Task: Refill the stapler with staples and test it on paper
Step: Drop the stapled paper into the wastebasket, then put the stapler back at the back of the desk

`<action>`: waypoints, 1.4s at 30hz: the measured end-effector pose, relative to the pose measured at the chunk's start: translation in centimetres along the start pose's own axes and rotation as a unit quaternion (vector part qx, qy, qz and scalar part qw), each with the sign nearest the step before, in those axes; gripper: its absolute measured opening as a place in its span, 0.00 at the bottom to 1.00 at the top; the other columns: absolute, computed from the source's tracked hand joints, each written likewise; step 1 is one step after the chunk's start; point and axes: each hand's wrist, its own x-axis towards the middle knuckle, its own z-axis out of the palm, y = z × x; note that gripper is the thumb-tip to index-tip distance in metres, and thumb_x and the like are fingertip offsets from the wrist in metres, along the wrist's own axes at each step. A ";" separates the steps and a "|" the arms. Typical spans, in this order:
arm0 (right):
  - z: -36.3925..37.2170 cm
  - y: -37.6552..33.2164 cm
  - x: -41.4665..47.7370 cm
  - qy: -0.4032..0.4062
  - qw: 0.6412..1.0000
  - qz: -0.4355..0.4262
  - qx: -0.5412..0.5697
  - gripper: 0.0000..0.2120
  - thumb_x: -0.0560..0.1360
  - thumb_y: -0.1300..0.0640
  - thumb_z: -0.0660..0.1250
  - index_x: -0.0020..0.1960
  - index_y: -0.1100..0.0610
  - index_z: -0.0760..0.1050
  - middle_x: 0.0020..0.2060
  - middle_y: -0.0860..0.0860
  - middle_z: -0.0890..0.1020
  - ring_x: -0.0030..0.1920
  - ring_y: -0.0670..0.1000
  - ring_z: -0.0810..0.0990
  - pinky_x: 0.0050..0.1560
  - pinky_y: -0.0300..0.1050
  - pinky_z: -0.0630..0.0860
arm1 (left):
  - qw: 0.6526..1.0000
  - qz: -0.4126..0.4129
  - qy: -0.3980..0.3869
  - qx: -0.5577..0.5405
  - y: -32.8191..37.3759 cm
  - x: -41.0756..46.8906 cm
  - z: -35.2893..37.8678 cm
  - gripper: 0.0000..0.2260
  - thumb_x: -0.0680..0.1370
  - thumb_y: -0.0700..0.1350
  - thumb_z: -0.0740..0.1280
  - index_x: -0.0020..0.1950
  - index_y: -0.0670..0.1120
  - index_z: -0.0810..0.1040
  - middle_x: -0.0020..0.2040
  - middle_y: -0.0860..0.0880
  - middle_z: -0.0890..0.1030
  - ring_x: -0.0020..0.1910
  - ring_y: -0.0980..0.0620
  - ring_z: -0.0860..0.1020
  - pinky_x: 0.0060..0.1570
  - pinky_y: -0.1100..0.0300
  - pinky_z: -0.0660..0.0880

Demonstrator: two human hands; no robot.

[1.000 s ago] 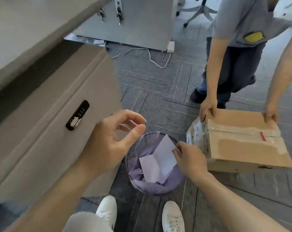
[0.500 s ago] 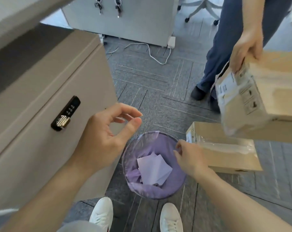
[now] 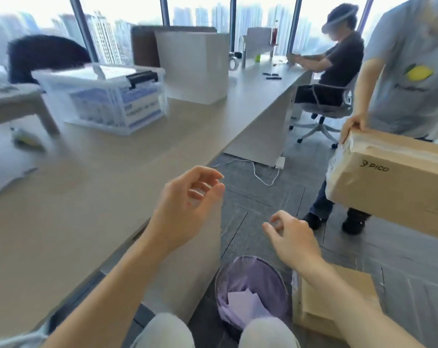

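Observation:
Folded white paper (image 3: 243,301) lies inside a small waste bin (image 3: 221,277) with a purple liner on the floor between my knees. My left hand (image 3: 185,207) hovers over the desk's edge, fingers loosely curled and apart, holding nothing. My right hand (image 3: 292,241) hangs above the bin, fingers apart and empty. A blurred sheet of paper (image 3: 4,177) lies at the far left of the desk (image 3: 94,187). No stapler is clearly visible.
A clear storage box (image 3: 104,99) and a white box (image 3: 192,66) stand on the desk. A person at the right carries a cardboard box (image 3: 393,182). Another carton (image 3: 336,297) sits on the floor beside the bin. A seated person (image 3: 336,59) works farther along the desk.
The view has swung up from the floor to the desk. My right hand let go of the paper, which dropped into the bin. The other person lifted a carton off the floor.

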 end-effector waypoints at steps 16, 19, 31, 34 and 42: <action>-9.0 -30.3 -3.6 0.029 0.916 -0.319 0.242 0.12 0.81 0.41 0.64 0.56 0.48 0.79 0.45 0.41 0.84 0.44 0.37 0.82 0.40 0.28 0.72 | 0.964 0.010 0.232 0.128 12.4 -6.8 -28.7 0.04 0.81 0.44 0.70 0.55 0.51 0.83 0.47 0.50 0.87 0.43 0.53 0.83 0.45 0.61 0.79; -5.5 -35.4 -4.9 -0.007 0.895 -0.349 0.277 0.11 0.80 0.41 0.65 0.54 0.46 0.79 0.45 0.43 0.85 0.45 0.43 0.84 0.45 0.40 0.78 | 0.948 -0.017 0.265 0.178 12.5 -11.2 -35.0 0.04 0.82 0.47 0.70 0.54 0.56 0.83 0.49 0.51 0.85 0.44 0.54 0.82 0.47 0.58 0.80; 9.1 -47.6 -13.5 -0.186 0.819 -0.415 0.351 0.05 0.81 0.48 0.67 0.51 0.46 0.81 0.43 0.48 0.88 0.44 0.49 0.87 0.52 0.62 0.83 | 0.864 -0.126 0.415 0.255 10.1 -26.4 -46.2 0.08 0.80 0.54 0.67 0.55 0.54 0.83 0.52 0.51 0.86 0.51 0.46 0.83 0.57 0.41 0.80; 12.1 -49.2 -15.0 -0.225 0.806 -0.413 0.360 0.04 0.82 0.50 0.68 0.50 0.47 0.81 0.42 0.48 0.88 0.44 0.51 0.87 0.52 0.63 0.83 | 0.857 -0.145 0.431 0.242 9.3 -28.4 -46.4 0.09 0.80 0.53 0.67 0.55 0.52 0.83 0.52 0.49 0.86 0.51 0.45 0.83 0.56 0.45 0.80; 19.7 -51.6 -19.2 -0.330 0.783 -0.381 0.365 0.08 0.83 0.49 0.65 0.48 0.47 0.81 0.40 0.45 0.87 0.42 0.46 0.86 0.52 0.61 0.83 | 0.870 -0.238 0.364 0.233 5.2 -30.8 -45.2 0.08 0.77 0.48 0.75 0.56 0.51 0.83 0.51 0.47 0.85 0.47 0.54 0.82 0.51 0.60 0.77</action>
